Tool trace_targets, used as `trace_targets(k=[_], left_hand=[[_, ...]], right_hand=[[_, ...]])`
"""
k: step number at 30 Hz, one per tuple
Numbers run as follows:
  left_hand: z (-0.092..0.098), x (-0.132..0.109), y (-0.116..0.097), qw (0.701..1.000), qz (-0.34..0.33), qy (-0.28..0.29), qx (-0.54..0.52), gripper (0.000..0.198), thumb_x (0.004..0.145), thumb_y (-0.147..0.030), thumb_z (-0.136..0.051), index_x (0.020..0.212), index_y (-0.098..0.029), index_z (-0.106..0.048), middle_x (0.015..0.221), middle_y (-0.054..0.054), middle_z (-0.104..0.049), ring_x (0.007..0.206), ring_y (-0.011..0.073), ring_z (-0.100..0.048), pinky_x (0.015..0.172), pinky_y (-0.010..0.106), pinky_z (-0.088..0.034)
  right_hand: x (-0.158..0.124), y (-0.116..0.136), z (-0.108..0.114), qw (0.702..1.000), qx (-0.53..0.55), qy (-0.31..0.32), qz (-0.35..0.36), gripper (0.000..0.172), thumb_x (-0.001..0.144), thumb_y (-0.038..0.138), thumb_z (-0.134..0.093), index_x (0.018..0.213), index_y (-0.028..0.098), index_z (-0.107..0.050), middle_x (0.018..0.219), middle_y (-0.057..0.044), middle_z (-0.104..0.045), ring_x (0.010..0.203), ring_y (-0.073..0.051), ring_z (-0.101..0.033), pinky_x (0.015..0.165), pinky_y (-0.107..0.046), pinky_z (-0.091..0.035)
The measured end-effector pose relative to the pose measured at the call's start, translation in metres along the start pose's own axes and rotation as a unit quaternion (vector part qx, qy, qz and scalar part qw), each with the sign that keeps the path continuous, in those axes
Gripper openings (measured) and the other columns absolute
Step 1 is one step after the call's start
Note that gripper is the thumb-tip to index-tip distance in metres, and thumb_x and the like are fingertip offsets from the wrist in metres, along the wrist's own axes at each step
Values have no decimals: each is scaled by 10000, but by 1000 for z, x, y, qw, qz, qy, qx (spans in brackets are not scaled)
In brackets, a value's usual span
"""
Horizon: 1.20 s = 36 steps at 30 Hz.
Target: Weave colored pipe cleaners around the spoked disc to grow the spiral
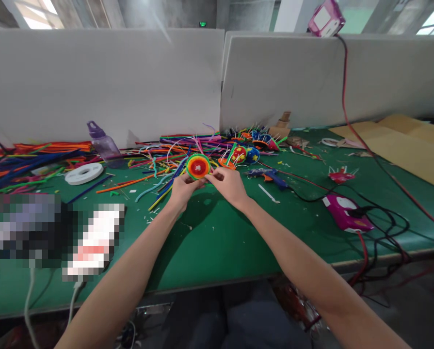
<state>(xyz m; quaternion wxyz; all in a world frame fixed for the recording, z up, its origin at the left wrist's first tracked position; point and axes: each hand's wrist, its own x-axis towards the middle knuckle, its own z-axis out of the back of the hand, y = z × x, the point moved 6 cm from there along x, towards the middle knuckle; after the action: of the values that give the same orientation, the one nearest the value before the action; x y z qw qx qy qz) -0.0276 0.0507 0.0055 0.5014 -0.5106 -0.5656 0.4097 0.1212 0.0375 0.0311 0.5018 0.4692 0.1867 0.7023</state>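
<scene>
A round disc of coiled pipe cleaners (198, 166), red in the middle with orange, yellow and green rings, is held up over the table. My left hand (185, 188) grips its lower edge, fingers closed. At its lower right edge, my right hand (230, 182) pinches with thumb and forefinger; the exact spot between the fingertips is too small to make out. Just behind lie a red ball with yellow stars (239, 154) and a blue one (252, 154). To the right of my right hand rests a blue glue gun (269, 177).
Loose pipe cleaners (56, 154) heap along the white partition (104, 82). A purple bottle (104, 145) and a white tape roll (84, 173) stand left. A pink power socket (347, 213) with tangled cables sits right, near yellow card (402, 145). A phone-like object (95, 240) lies front left.
</scene>
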Motion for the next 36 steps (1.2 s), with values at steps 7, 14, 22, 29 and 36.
trace_targets(k=[7,14,22,29,36], left_hand=[[-4,0,1,998,-34,14,55,242,505,-184,-828,729,-142,-747,700,30,-729,635,156,-642,663,299,-534],[-4,0,1,997,-30,15,72,204,528,-184,-807,719,-145,-747,673,24,-722,621,157,-639,657,304,-542],[-4,1,2,996,-27,29,85,198,536,-203,-815,712,-138,-751,664,43,-721,617,170,-646,653,310,-538],[-9,-3,-1,995,-26,38,94,178,547,-220,-800,688,-144,-722,627,21,-705,575,155,-626,606,289,-518],[-11,-7,-5,982,-64,37,174,111,543,-150,-701,511,-160,-595,485,-36,-562,482,92,-464,479,230,-329]], right_hand=[[-4,8,2,995,-88,-23,28,443,909,378,-539,1320,220,-496,740,-19,-683,711,-226,-655,633,-309,-443],[1,0,-1,1000,4,7,30,440,926,411,-508,1334,252,-550,572,28,-576,548,-180,-565,649,-330,-485],[0,6,12,992,-81,-62,69,381,920,414,-521,1254,248,-598,776,-45,-633,789,-232,-596,781,-374,-480],[-5,32,17,956,-180,-87,213,519,920,407,-535,1414,266,-461,1158,-106,-574,1115,-272,-514,1001,-454,-409],[-13,38,2,951,-225,-51,207,530,940,460,-502,1421,245,-449,1242,-131,-560,1192,-301,-488,1006,-471,-387]])
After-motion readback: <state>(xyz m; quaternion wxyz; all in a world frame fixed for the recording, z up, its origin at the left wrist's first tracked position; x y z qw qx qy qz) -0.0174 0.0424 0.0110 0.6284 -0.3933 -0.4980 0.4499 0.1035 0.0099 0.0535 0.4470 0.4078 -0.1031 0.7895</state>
